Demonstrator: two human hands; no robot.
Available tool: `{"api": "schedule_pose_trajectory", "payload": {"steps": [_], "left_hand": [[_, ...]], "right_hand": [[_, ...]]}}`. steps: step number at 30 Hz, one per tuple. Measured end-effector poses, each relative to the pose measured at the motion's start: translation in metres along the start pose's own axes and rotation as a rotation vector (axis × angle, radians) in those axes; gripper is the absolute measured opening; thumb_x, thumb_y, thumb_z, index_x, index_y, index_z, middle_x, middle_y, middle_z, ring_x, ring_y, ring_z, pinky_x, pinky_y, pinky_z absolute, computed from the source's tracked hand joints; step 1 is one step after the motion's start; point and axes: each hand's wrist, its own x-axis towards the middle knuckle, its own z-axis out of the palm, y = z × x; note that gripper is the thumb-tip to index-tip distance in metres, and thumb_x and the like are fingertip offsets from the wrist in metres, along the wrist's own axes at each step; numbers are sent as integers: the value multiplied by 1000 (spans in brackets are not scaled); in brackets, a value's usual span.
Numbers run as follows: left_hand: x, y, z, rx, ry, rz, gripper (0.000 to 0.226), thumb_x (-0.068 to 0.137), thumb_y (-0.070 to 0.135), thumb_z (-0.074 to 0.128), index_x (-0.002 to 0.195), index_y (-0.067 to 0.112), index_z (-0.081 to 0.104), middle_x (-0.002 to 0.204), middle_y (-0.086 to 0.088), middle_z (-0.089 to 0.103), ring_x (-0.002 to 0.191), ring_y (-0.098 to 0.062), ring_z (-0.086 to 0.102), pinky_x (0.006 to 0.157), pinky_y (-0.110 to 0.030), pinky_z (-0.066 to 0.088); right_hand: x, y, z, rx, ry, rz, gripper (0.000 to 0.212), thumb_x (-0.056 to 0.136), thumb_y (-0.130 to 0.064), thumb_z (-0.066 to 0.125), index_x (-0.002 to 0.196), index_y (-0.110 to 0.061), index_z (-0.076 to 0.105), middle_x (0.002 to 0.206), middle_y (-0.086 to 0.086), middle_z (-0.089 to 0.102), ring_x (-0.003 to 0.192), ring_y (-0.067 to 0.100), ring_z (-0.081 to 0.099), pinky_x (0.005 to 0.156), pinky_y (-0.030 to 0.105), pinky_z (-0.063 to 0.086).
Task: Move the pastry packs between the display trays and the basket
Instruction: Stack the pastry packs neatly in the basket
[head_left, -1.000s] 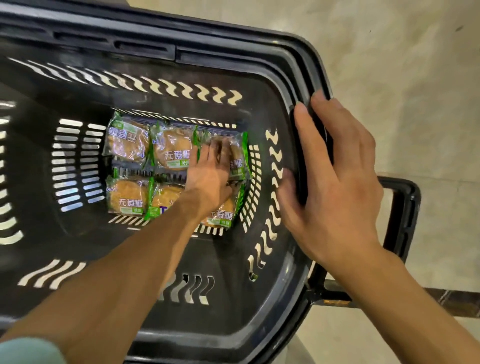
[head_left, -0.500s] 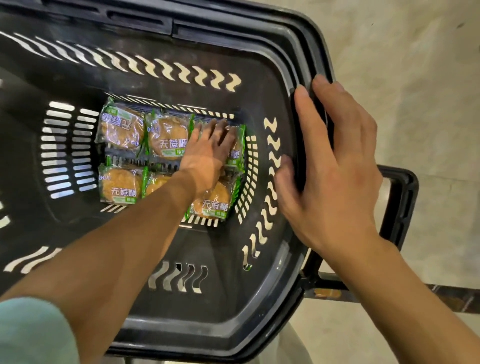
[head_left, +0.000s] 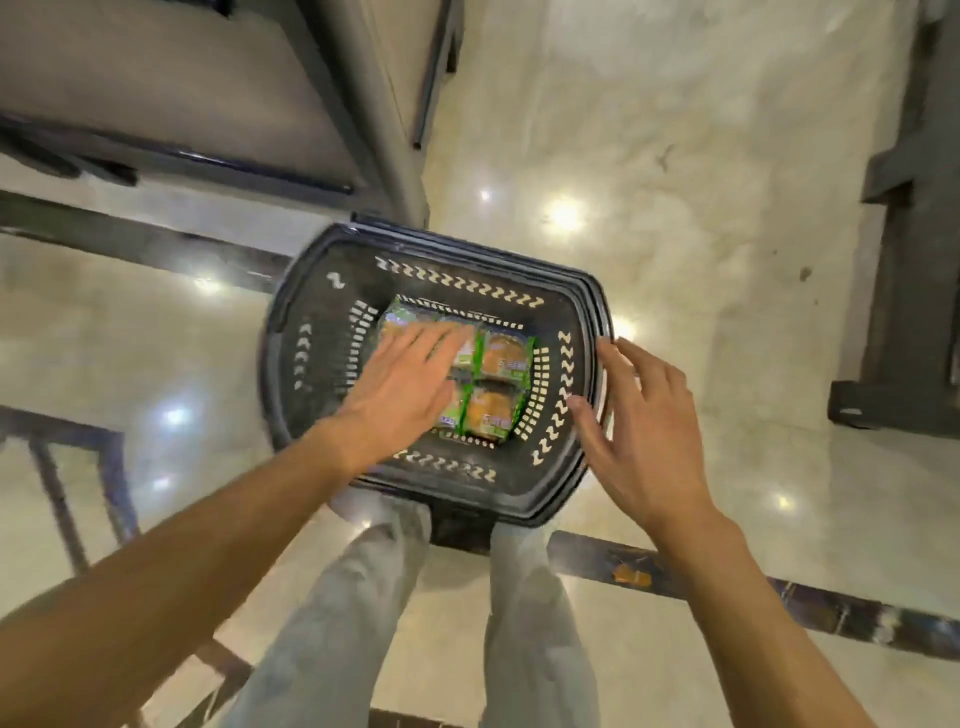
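I'm up and back from the black basket now, left hand flat-fingered and empty above the pastry packs lying in it, right hand spread off the rim, so loading looks finished.

Open-topped basket (packs below), bare floor around

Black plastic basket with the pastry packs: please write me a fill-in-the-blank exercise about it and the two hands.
1. The green-edged pastry packs lie inside the black plastic ____.
2. The left hand, fingers straight, is over the ____.
3. The right hand is at the basket's ____ rim.
4. The basket stands on a glossy ____.

Missing words: basket; packs; right; floor
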Motion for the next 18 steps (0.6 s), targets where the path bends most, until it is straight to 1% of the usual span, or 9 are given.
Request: {"api": "schedule_pose_trajectory", "payload": {"steps": [3, 7, 9, 11, 13, 15, 18], "left_hand": [[-59, -8, -107, 7, 79, -49, 64, 85, 19, 71, 144, 9, 48, 140, -10, 55, 127, -31, 52, 108, -46, 41], [-148, -11, -219, 44, 257, -121, 59, 89, 27, 69, 143, 15, 48, 137, -6, 57, 124, -28, 53, 104, -41, 42], [-188, -7, -256, 36, 321, -160, 58, 91, 31, 67, 143, 20, 44, 136, -5, 57, 124, -28, 53, 103, -43, 44], [-237, 1, -286, 3, 397, -252, 55, 93, 34, 64, 142, 17, 46, 136, -8, 57, 124, -31, 54, 102, -45, 46], [-282, 5, -308, -32, 507, -321, 53, 95, 41, 56, 140, 15, 49, 133, -8, 59, 120, -31, 56, 99, -46, 48], [-322, 4, -328, -44, 629, -372, 52, 96, 46, 49, 139, 16, 50, 129, -5, 59, 115, -27, 57, 94, -43, 49], [-370, -13, -350, -65, 816, -468, 50, 97, 44, 53, 138, 16, 53, 126, -2, 59, 111, -21, 55, 92, -31, 44]], "right_hand": [[-25, -62, -70, 15, 44, -43, 61, 97, -45, 49, 146, -9, 49, 143, 17, 53, 126, 37, 47, 104, 51, 43], [-43, -149, -140, 103, 116, -213, 57, 95, -44, 54, 142, -11, 54, 139, 15, 57, 121, 37, 52, 101, 50, 48], [-48, -189, -160, 119, 125, -311, 58, 95, -47, 50, 140, -11, 57, 135, 15, 59, 119, 36, 52, 100, 50, 48], [-59, -233, -178, 124, 130, -412, 59, 95, -50, 48, 138, -12, 58, 133, 14, 59, 118, 35, 51, 100, 48, 47], [-66, -273, -191, 153, 129, -485, 60, 95, -54, 45, 139, -14, 57, 135, 12, 58, 120, 34, 51, 101, 47, 45], [-65, -316, -201, 168, 140, -574, 62, 96, -57, 42, 141, -16, 56, 138, 11, 57, 123, 32, 51, 103, 46, 44], [-54, -380, -209, 157, 162, -692, 61, 96, -56, 44, 141, -18, 55, 139, 9, 56, 125, 31, 51, 104, 45, 43]]}}
